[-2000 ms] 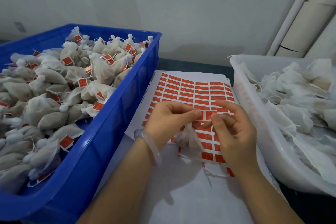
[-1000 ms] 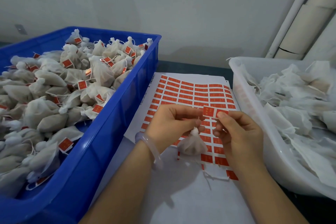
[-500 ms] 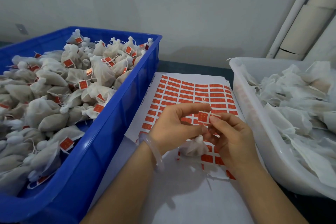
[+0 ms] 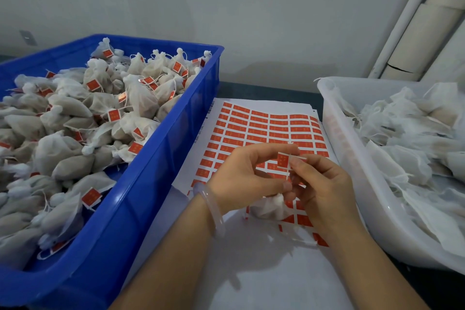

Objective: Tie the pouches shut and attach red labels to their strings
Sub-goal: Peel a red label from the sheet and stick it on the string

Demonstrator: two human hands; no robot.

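Lower frame, nearest: both forearms reach in, with a clear bracelet (image 4: 214, 211) on the left wrist.

Just past it, centre frame, one small white pouch (image 4: 269, 209) hangs under the fingers, low over the label sheet (image 4: 251, 131). Whether it touches the paper I cannot tell.

Left hand (image 4: 241, 178): fingers curled, thumb down at the pouch's neck, and its grip looks closed there. The forefinger is stretched over the top edge of the label (image 4: 282, 160).

Right hand (image 4: 324, 191): grip closed on the label's right edge, pinching a white flap. The label stands upright between the two hands, red face toward the camera. The string is too fine to make out among the fingers.

Judgement: the step in hand is folding the label over the string.
- Keep the string taut and lying along the fold line.
- Match the two halves edge to edge before pressing.
- Press outward from the string so no sticky margin shows.
- Keep the left hold on the neck steady so the pouch does not swing and twist the tag.

Middle distance: the sheet lies flat on the dark worktop (image 4: 276, 92), rows of red labels remaining at its far end, gaps near the hands.

Left of frame: blue crate (image 4: 161, 158) heaped with tied, tagged pouches (image 4: 75, 133).

Right of frame: white tub (image 4: 352, 158) of loose pouches (image 4: 402, 133) carrying no red, likely awaiting work.

Beyond: plain grey wall.
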